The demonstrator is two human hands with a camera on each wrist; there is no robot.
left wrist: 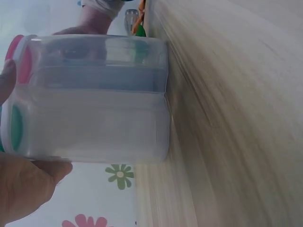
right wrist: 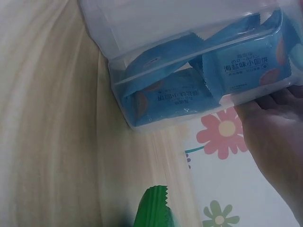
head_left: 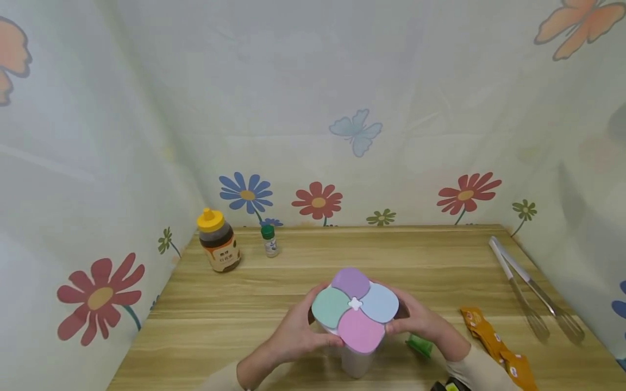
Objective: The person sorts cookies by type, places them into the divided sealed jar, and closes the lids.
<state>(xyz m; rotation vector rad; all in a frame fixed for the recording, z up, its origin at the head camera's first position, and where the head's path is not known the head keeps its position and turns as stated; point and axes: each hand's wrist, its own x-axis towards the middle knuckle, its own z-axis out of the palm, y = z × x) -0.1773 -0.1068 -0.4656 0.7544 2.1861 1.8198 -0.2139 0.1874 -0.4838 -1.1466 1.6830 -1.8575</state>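
Note:
A translucent storage container [head_left: 356,363] stands upright at the front middle, its lid [head_left: 361,331] made of four petals in purple, blue, pink and green. My left hand [head_left: 298,332] grips its left side, thumb near the pink petal and fingers around the back. From the right, my right hand [head_left: 423,320] holds the opposite side, thumb at the rim between the blue and pink petals. Several blue snack packets [right wrist: 251,61] fill one compartment in the right wrist view. The container's base [left wrist: 165,123] is right at the tabletop in the left wrist view.
Beside my right forearm lie a green packet [head_left: 419,345] and several orange packets [head_left: 494,342]. Metal tongs [head_left: 530,285] rest at the right edge. At the back left stand a yellow-capped honey jar [head_left: 222,250] and a small green-capped bottle [head_left: 270,245]. A dark object [head_left: 450,385] shows at the bottom edge.

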